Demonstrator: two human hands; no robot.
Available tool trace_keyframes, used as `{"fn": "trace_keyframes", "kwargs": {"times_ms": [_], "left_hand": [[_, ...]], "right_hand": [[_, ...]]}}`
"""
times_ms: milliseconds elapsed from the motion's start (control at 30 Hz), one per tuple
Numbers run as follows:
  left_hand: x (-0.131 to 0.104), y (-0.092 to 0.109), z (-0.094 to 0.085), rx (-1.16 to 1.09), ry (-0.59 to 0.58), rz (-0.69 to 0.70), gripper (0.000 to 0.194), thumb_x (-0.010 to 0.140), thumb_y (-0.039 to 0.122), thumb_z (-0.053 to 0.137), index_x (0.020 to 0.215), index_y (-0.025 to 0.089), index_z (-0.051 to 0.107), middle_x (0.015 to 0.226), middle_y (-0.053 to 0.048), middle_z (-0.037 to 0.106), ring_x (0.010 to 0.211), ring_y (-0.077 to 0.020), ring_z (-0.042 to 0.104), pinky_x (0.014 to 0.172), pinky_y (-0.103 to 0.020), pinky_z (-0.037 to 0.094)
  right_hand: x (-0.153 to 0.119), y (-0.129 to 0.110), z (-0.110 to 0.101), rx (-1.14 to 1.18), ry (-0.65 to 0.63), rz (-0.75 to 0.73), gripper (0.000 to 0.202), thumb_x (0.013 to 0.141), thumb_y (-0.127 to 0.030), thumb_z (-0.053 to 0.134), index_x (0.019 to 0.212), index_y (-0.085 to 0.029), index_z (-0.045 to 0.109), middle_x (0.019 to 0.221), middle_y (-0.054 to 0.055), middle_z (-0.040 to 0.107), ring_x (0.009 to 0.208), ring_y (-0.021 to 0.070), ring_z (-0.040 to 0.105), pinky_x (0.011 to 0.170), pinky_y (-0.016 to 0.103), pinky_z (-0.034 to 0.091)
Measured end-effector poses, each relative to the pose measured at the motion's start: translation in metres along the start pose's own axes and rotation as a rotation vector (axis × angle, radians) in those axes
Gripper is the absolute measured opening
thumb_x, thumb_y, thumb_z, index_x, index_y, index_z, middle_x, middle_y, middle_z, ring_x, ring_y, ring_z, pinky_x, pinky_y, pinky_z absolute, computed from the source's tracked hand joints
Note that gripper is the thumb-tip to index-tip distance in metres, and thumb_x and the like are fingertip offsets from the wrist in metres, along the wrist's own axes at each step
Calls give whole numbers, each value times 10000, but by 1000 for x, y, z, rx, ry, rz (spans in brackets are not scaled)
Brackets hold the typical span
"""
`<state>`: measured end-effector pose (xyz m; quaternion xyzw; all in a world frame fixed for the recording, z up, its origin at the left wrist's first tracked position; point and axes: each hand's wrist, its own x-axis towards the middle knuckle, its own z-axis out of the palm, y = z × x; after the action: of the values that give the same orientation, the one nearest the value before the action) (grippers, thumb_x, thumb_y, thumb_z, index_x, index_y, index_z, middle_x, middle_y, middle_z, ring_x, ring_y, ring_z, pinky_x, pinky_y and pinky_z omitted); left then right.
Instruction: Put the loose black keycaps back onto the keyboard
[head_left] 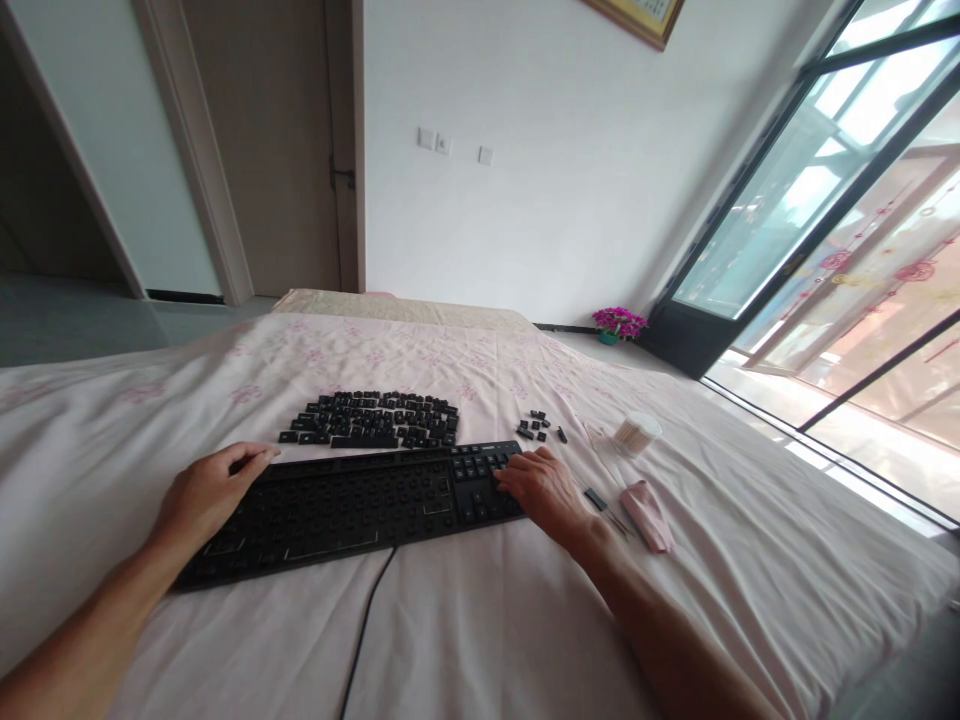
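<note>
Delicate Work

A black plastic keyboard lies on pale-pink floral cloth, right hand curled over its square black keys, grip unclear; left hand pinched narrow. Key work seems underway; next calls for steadiness.

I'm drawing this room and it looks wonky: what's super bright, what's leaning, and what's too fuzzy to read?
Head view: daylight glares through the glass door; head view: that door and the left door frame lean outward, probably lens stretching; head view: letters on the loose keycaps look too small and soft to read.
</note>
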<state>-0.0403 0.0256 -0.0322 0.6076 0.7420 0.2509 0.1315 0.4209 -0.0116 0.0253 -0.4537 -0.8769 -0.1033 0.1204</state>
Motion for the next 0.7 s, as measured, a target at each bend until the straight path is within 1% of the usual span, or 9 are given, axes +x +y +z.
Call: {"fn": "trace_keyframes", "kwargs": {"times_ms": [100,167,300,533,633,700], "left_hand": [[0,1,-1,-8,-22,-28,406,828,552,451,1031,291,687,1069,12,718,921,-201,638,798,-241,432],[-1,3,-2,-7,-17,-30,406,828,549,454,1033,287,687,1061,9,719,916,-202,637,791,-240,432],[-2,4,-2,-10,-11,-30,416,827,552,456,1032,275,690,1025,2,727,895,-198,638,766,-234,431],[-3,6,-3,-29,-20,-46,408,830,546,455,1036,275,679,1060,5,715,918,-203,630,767,-247,419],[-4,7,-3,-36,-15,-33,420,826,561,447,1022,273,682,1056,-4,716,927,-208,636,766,-244,428],[-5,8,-3,-42,15,-33,420,821,568,446,1002,277,689,1021,-3,726,904,-207,647,760,-240,438]], "right_hand": [[0,0,1,-6,17,9,206,935,-304,516,892,-221,700,721,15,608,659,127,492,672,303,260],[0,-1,2,-8,20,15,195,932,-301,523,899,-224,699,721,11,606,659,124,495,667,303,261],[0,-2,1,-5,1,8,189,932,-285,520,886,-231,695,717,1,600,658,117,495,670,299,264],[0,-3,-1,-21,-10,13,194,930,-270,515,870,-222,693,709,8,597,660,125,496,675,296,263],[0,-2,1,4,-8,9,215,937,-286,505,853,-217,691,711,8,600,660,124,502,676,294,265],[-1,0,3,19,3,20,225,942,-294,496,864,-218,693,725,11,608,663,123,509,679,294,268]]}}
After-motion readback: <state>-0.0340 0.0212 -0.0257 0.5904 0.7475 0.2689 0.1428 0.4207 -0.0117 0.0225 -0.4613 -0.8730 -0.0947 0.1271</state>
